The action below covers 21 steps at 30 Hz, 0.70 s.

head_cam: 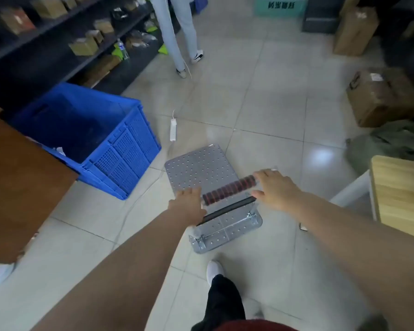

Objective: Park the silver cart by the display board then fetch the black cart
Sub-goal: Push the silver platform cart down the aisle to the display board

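The silver cart point(196, 168) is a low perforated metal platform on the tiled floor in front of me, empty on top. Its handle bar point(227, 189) has a red and black ribbed grip, and a black bar runs just below it. My left hand point(189, 201) holds the left end of the handle. My right hand point(275, 187) is on the right end, fingers curled over it. No black cart or display board is in view.
A blue crate point(110, 149) stands close on the left with a brown tabletop point(17, 182) beside it. A white power strip point(172, 129) and its cord lie on the floor ahead. A person's legs point(177, 32) stand by dark shelves. Cardboard boxes point(378, 99) and a wooden table point(402, 194) are at right.
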Motion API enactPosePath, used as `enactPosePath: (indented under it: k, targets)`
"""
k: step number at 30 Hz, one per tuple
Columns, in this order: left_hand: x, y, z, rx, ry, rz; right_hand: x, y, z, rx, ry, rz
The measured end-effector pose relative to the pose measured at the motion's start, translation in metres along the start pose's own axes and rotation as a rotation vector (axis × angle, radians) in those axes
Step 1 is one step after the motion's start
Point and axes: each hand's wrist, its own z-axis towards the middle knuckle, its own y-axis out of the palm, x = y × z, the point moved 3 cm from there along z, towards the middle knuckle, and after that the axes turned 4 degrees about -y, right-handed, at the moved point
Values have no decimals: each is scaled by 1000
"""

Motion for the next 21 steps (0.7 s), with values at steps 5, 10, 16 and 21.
enactPosePath:
  k: [5,10,16,21]
  targets:
    - [-4,15,35,-63,58,31,7,11,47,-98,-10,-73]
    - [-15,1,64,26,-14,-32,13,13,87,-70,-45,-64]
    - [-3,-5,81,-8,-182,-204,33,9,122,-175,-75,-62]
    - [15,1,84,-10,-237,-280,60,3,130,-227,-151,-9]
